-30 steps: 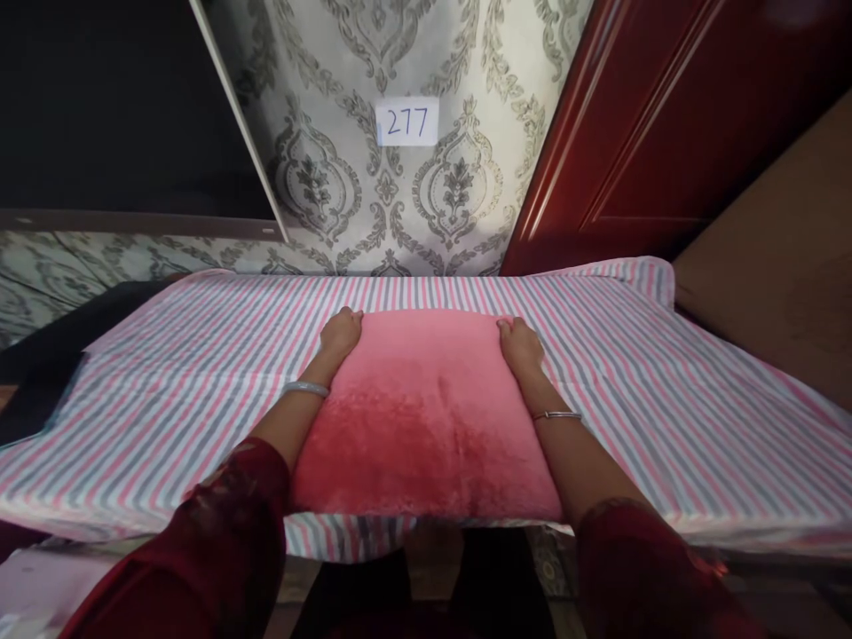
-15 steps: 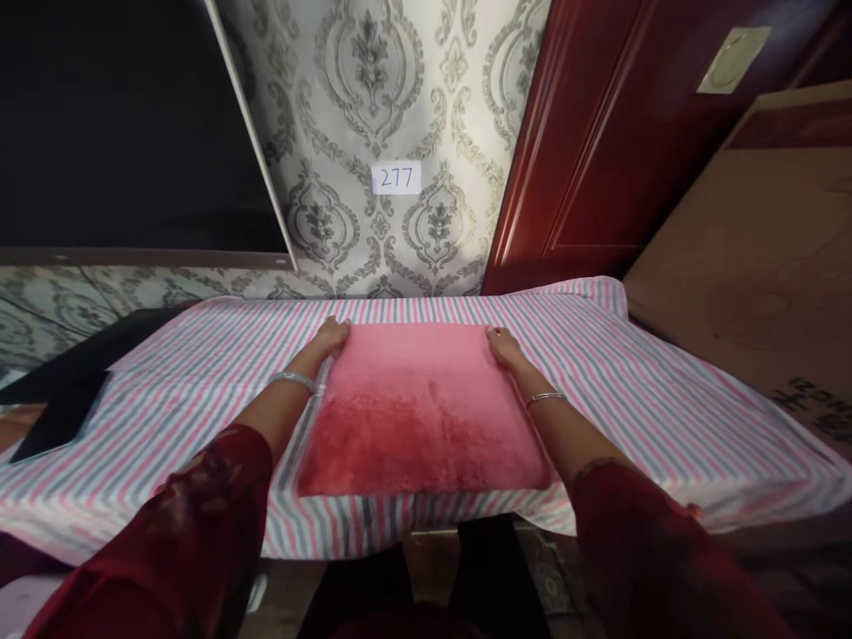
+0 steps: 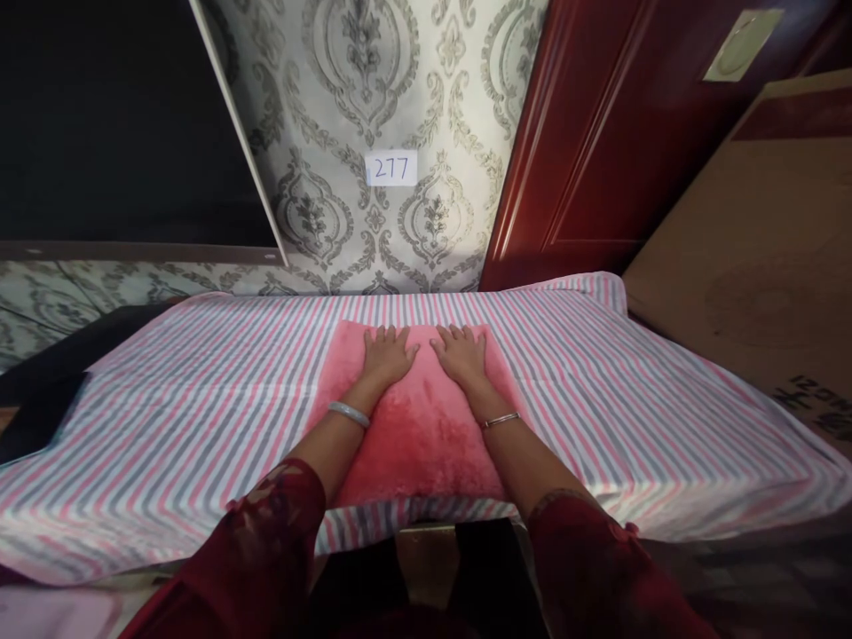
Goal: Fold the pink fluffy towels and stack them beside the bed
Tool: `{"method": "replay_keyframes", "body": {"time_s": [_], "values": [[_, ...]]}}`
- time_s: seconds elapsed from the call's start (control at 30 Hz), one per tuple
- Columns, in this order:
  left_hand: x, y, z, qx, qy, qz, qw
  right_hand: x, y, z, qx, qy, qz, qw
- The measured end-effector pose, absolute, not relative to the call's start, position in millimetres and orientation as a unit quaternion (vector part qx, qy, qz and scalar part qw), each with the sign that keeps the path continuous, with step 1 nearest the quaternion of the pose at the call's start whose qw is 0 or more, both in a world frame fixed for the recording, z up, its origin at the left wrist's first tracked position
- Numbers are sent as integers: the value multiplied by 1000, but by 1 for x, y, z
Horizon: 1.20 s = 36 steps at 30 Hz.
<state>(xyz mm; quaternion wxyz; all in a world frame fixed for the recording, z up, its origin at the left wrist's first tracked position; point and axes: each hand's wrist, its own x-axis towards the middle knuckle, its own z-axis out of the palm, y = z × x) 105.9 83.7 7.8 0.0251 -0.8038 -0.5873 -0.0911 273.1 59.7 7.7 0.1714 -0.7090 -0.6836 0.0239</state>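
Note:
A folded pink plush cloth [image 3: 426, 435] lies flat in the middle of a table covered by a pink, grey and white striped sheet [image 3: 166, 426]. My left hand [image 3: 387, 351] rests palm down on the far part of the cloth, fingers spread. My right hand [image 3: 461, 351] lies flat beside it, fingers also spread, the two hands a little apart. Both wrists wear thin bangles, and dark red sleeves cover my forearms near the bottom of the view.
A patterned wallpaper wall with a white label reading 277 [image 3: 390, 168] stands behind the table. A dark red door [image 3: 599, 133] is at the right, with a brown cardboard box [image 3: 765, 257] beside it. A dark screen [image 3: 113, 124] hangs at the left, and black items [image 3: 40, 399] lie at the table's left end.
My hands left the far corners of the pink cloth and came together on top of it, now lying flat side by side near its far edge.

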Motion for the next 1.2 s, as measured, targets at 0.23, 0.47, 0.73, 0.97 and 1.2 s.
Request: {"method": "replay_keyframes", "body": {"time_s": [0.23, 0.47, 0.73, 0.97, 1.2], "values": [[108, 83, 9, -796, -597, -89, 51, 270, 65, 3, -715, -676, 3, 180], [104, 80, 15, -794, -593, -108, 81, 267, 63, 9, -718, -670, 15, 190], [106, 84, 22, -795, -599, -75, 67, 266, 57, 17, -715, -668, 30, 206], [76, 100, 53, -776, -631, 1, 10, 281, 67, 29, -709, -675, 76, 190], [52, 109, 39, -750, -659, -45, -32, 316, 77, 12, -745, -635, 99, 177]]}}
